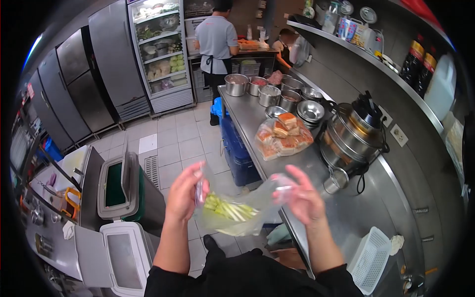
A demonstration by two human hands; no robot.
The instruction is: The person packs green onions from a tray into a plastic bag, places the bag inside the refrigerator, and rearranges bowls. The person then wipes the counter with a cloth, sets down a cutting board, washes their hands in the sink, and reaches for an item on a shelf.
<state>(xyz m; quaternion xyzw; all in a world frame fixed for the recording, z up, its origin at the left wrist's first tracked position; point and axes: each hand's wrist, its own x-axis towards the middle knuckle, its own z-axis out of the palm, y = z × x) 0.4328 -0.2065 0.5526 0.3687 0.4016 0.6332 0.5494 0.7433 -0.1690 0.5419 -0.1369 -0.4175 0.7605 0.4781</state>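
Between my two hands hangs a clear plastic bag (pixel 257 195), its mouth stretched wide. Cut green and white vegetable stalks (pixel 230 208) lie in the bottom of it. My left hand (pixel 185 190) is closed on the bag's left edge. On the other side, my right hand (pixel 302 195) pinches the right edge between thumb and fingers, with other fingers raised. The bag is in the air, beside the front edge of the steel counter (pixel 316 208). On that counter, beyond my right hand, sits a plastic bag of browned meat blocks (pixel 284 136).
Steel pots (pixel 269 96), bowls (pixel 310 111) and a large steel cooker (pixel 351 133) stand along the counter. A white basket (pixel 370 260) lies near right. Grey lidded bins (pixel 121 188) stand at left. Another person (pixel 215 39) works at the back. A shelf (pixel 376 59) juts from the right wall.
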